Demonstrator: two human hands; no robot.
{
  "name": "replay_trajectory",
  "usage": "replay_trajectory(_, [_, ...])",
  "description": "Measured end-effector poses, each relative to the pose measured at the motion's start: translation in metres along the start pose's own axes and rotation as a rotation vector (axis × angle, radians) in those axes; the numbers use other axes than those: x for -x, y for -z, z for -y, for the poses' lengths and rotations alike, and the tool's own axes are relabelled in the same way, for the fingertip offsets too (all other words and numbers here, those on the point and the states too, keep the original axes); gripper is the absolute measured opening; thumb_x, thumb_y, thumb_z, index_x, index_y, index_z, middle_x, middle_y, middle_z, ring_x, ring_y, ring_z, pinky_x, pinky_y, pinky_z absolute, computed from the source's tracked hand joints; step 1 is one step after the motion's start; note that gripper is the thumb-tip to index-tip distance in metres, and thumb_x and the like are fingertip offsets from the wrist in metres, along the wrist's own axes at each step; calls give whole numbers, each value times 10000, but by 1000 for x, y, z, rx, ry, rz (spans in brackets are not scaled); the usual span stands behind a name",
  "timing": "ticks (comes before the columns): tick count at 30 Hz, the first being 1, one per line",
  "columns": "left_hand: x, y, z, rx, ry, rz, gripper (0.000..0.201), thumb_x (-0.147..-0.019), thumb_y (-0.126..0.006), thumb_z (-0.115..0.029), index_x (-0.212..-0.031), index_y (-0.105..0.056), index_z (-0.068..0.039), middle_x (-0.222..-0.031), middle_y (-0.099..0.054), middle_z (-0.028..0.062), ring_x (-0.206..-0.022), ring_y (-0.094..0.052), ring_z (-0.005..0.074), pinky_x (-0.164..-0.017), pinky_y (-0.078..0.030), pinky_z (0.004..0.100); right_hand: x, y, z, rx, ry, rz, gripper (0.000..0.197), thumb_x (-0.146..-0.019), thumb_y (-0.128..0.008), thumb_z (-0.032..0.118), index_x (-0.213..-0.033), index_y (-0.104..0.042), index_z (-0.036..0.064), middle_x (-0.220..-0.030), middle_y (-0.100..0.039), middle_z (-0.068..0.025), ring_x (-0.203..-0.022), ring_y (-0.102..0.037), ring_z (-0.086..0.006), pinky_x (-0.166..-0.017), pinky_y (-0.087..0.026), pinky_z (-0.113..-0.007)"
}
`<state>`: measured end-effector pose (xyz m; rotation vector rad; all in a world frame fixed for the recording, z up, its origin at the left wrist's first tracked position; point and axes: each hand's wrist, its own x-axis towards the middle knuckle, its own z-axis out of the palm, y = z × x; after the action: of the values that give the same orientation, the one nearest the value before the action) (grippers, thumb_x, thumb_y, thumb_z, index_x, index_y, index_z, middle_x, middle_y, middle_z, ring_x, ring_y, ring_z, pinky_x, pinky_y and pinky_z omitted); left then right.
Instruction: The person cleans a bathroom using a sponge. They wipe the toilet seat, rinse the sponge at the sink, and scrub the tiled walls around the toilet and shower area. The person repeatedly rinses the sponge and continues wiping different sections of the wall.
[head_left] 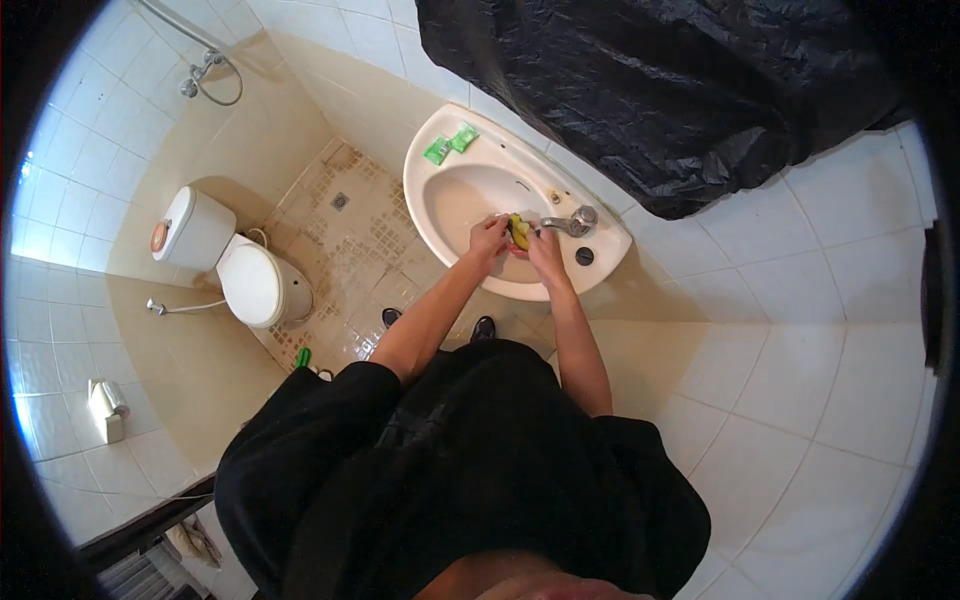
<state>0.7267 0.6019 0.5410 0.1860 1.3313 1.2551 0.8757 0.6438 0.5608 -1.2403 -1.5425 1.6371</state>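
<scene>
The person's left hand [489,237] and right hand [546,252] met over the sink [414,190], with a small yellow-and-dark item [520,232] between them, just beside the faucet [575,221]. The fingers of both hands appeared to be grasping it, one set at each end (a reddish patch [518,250] showed just under it, too small to identify). If the item was wet, which could not be told, a loose pinch might have let it slip into the basin [460,200]. A quick turn of the right hand could have knocked its knuckles against the metal, and a sweep toward the far left corner might have brushed the two green packets [437,151] off the ledge.

The curved front edge ran beneath the wrists. Room was tight on the right, where the faucet and a round black stopper [584,257] sat near the right hand; the wider part of the basin lay leftward, giving more space for moving.
</scene>
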Motion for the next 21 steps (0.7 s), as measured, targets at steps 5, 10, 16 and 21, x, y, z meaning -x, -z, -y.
replay_trajectory(5, [10,-2,-3,66,-41,112,344,-1078,-711,-354,-1342,-721,-133,-1203,-716,8,-1069,-674,150,-828,-581,351,11,-5,17,-109,-93,-17,345,-1132,-442,90,-1440,-547,-28,-1244,-682,-174,-920,-782,-278,-760,-709,-368])
replay_trajectory(10, [12,-5,-3,-15,-103,142,372,-1078,-712,-359,-1357,-702,-113,-1179,-726,31,-1011,-700,163,-818,-592,341,5,-3,3,-164,-114,-56,342,-1141,-395,99,-1403,-560,-45,-1257,-673,-205,-951,-787,-310,-744,-717,-393])
replay_trajectory(16, [19,-7,-8,-106,-108,179,397,-1092,-677,-377,-1401,-649,-128,-1112,-720,49,-897,-709,173,-744,-598,327,-17,-2,-46,33,10,-149,344,-1132,-378,102,-1344,-580,-78,-1239,-685,-238,-1007,-786,-330,-726,-716,-422])
replay_trajectory(21, [31,-19,-15,-145,-14,154,361,-1122,-585,-426,-1366,-637,-164,-1053,-711,42,-892,-711,177,-732,-613,327,-17,1,-41,212,46,-208,382,-1031,-562,163,-1302,-626,-99,-1252,-672,-356,-1226,-644,-510,-1086,-463,-582])
